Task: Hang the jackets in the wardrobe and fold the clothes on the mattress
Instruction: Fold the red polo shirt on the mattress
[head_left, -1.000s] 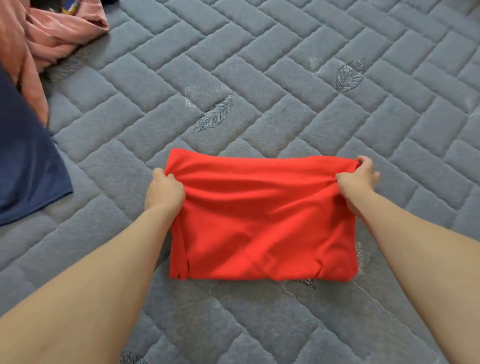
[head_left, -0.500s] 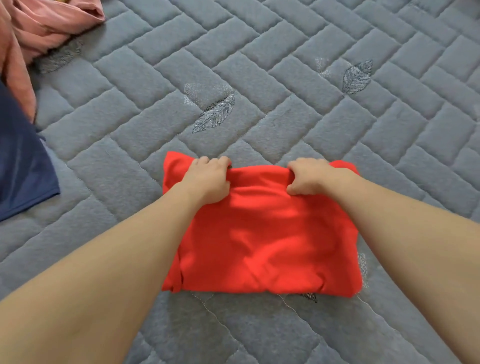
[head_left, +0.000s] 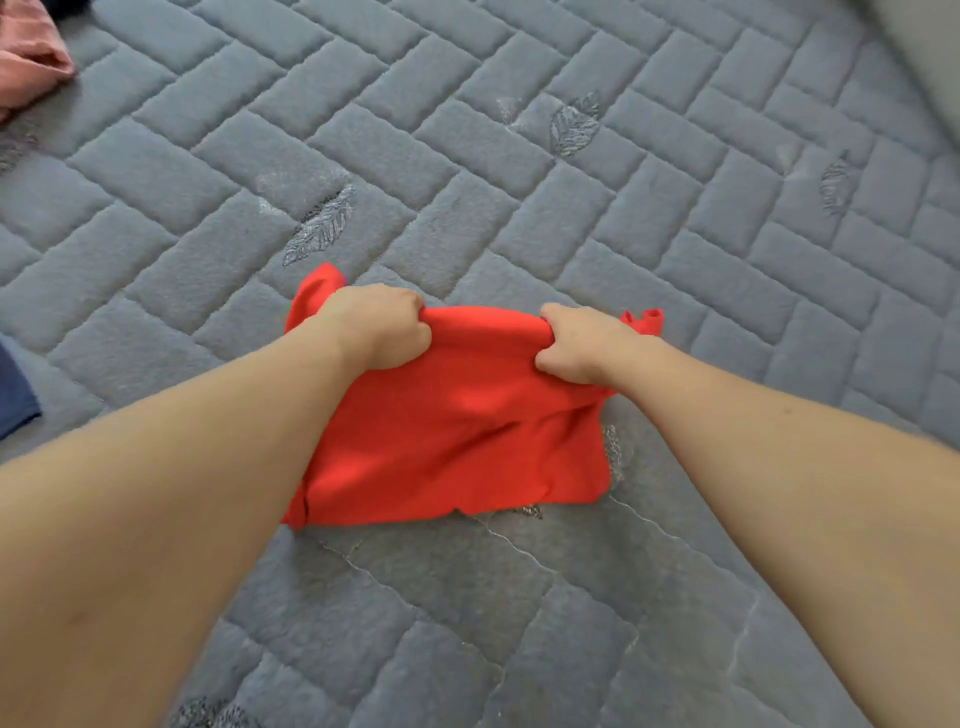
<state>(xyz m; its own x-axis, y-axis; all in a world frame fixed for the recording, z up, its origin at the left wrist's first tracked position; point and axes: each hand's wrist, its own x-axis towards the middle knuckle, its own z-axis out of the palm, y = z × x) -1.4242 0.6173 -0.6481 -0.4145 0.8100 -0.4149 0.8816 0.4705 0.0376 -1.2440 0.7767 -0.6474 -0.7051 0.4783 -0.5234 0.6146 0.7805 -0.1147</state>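
A folded red garment (head_left: 457, 431) lies on the grey quilted mattress (head_left: 519, 156). The left hand (head_left: 376, 327) and right hand (head_left: 582, 345) each grip its far edge, fingers curled tight into the bunched cloth. A pink cloth (head_left: 26, 73) and a navy cloth (head_left: 13, 395) lie at the left edge.

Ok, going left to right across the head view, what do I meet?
Pink garment at the far upper corner, then navy garment at the left edge, left hand gripping the red garment, right hand gripping it too, all on the grey quilted mattress.
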